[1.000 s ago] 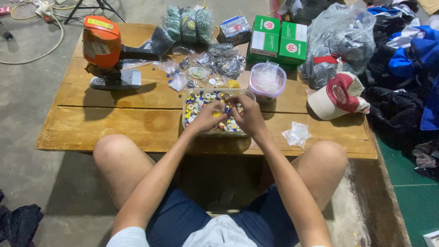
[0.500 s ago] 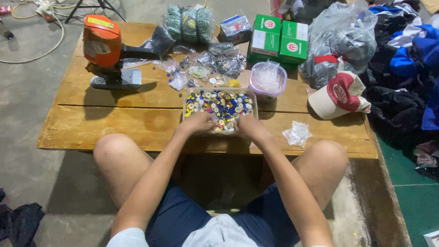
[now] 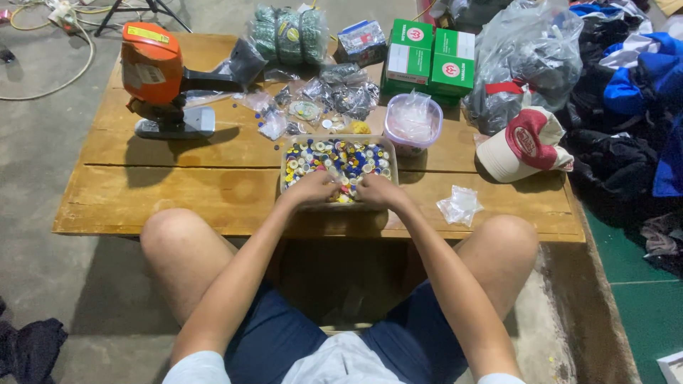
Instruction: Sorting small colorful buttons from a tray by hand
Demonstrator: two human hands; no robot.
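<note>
1. Tray (image 3: pixel 338 160) of mixed buttons sat mid-tabletop (image 3: pixel 213 192), near edge.
2. Left hand (image 3: pixel 313 188) and right hand (image 3: pixel 377 190) were in it, sorting.
3. Grip state: cannot tell, fingers curled into buttons.
4. Picking one calls for a fine pinch.

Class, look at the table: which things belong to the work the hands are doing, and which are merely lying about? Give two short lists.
In use:
left hand
right hand
tray of coloured buttons

Lying about:
orange machine
green boxes
red and white cap
lidded plastic tub
small clear bag
wooden table
</note>
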